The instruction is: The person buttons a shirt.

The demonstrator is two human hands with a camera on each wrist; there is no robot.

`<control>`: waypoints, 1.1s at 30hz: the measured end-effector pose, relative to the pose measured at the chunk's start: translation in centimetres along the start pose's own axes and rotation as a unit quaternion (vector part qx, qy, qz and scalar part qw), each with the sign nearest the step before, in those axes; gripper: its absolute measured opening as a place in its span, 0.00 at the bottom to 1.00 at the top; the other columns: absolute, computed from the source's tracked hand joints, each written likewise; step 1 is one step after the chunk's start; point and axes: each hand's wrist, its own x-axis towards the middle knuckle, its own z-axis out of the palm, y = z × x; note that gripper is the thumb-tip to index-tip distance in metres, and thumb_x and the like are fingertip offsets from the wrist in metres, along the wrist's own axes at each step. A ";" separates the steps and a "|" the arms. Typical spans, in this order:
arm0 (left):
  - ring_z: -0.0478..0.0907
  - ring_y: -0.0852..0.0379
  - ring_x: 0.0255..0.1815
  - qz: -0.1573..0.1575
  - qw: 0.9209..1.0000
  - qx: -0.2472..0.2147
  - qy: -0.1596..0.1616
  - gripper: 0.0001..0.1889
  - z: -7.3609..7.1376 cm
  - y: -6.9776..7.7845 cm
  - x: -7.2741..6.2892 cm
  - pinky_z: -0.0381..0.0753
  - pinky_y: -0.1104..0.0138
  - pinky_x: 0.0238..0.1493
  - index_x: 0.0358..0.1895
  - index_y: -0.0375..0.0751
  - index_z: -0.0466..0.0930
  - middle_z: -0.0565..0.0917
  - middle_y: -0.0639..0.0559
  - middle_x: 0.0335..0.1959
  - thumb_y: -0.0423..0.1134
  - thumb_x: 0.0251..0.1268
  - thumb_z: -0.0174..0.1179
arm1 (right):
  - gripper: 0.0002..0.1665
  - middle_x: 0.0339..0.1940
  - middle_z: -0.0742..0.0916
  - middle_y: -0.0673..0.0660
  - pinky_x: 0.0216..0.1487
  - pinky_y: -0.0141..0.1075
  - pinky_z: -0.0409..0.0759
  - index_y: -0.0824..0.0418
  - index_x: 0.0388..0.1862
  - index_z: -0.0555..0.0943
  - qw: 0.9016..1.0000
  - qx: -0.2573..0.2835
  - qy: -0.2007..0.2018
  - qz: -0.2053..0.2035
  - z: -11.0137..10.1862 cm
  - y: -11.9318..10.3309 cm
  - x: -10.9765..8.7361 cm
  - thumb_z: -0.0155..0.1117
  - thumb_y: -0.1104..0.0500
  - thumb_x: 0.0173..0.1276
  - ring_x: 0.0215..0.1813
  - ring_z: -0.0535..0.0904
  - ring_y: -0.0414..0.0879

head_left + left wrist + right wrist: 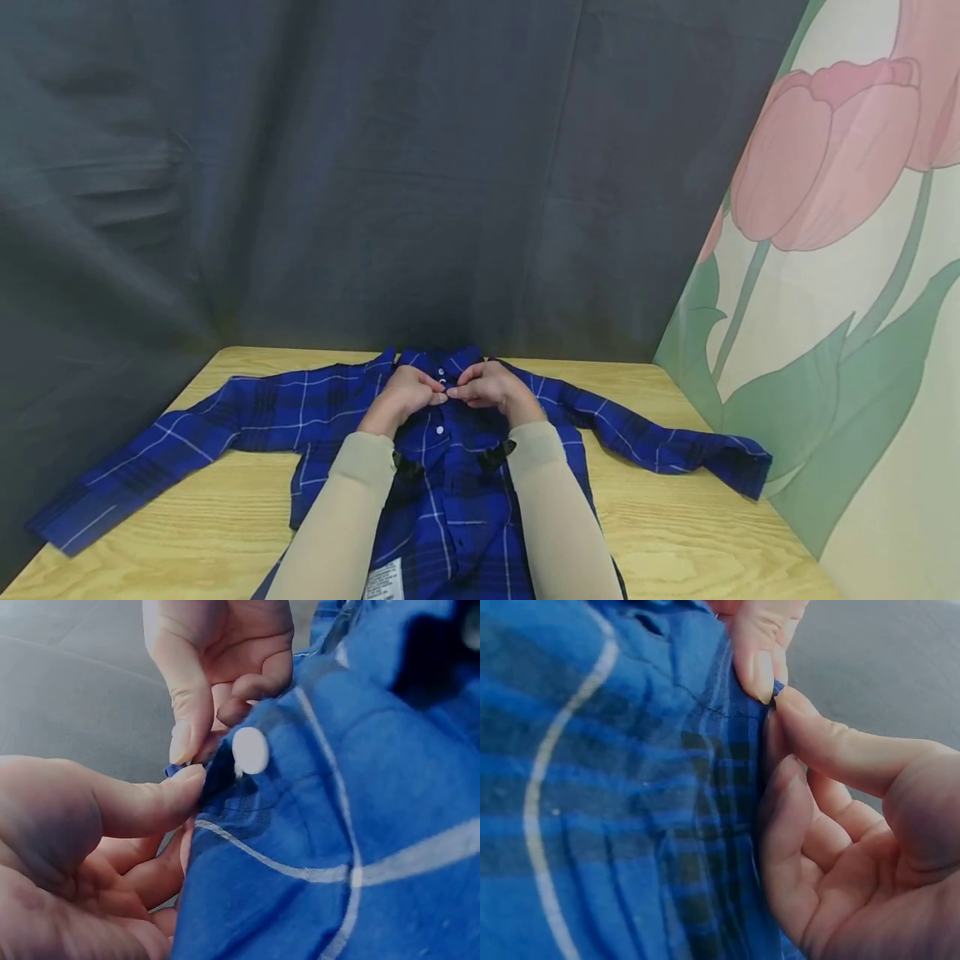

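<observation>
A blue plaid button-up shirt (330, 408) lies front up, its sleeves spread to both sides. At its upper front, below the collar (459, 358), my left hand (408, 390) and right hand (497, 390) meet fingertip to fingertip. In the left wrist view, the left hand (97, 847) pinches the placket edge between thumb and fingers, close to a white button (250, 750). The right hand (855, 817) pinches the fabric at the same spot in the right wrist view. A small blue fold shows between the thumbs; what lies inside the pinch is hidden.
The shirt lies on a light wooden table (675, 533). A dark curtain (450, 183) hangs behind it, and a wall with painted tulips (825, 158) stands at the right. A white printed label (386, 581) shows near the shirt's lower front.
</observation>
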 end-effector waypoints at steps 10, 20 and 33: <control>0.88 0.48 0.44 0.060 0.992 0.101 0.044 0.07 0.3 1.0 -0.1 0.87 0.51 0.57 0.41 0.38 0.93 0.94 0.44 0.44 0.35 0.62 0.78 | 0.13 0.28 0.83 0.48 0.36 0.30 0.86 0.56 0.33 0.80 0.999 0.015 0.028 0.010 0.2 -0.5 -0.3 0.79 0.61 0.69 0.33 0.81 0.42; 0.88 0.48 0.45 0.056 0.986 0.143 0.062 0.03 0.7 2.0 -0.6 0.90 0.52 0.56 0.39 0.39 0.95 0.93 0.44 0.47 0.34 0.67 0.76 | 0.11 0.32 0.84 0.49 0.39 0.31 0.88 0.60 0.41 0.83 0.999 0.020 0.037 0.016 0.4 -0.8 -0.3 0.79 0.60 0.70 0.34 0.82 0.41; 0.86 0.46 0.47 0.043 0.989 0.123 0.071 0.02 0.7 1.6 -0.4 0.86 0.50 0.61 0.38 0.38 0.95 0.92 0.43 0.46 0.33 0.66 0.76 | 0.13 0.36 0.83 0.52 0.46 0.35 0.92 0.61 0.40 0.81 0.999 0.018 0.025 0.011 0.4 -0.6 -0.2 0.80 0.63 0.68 0.36 0.85 0.42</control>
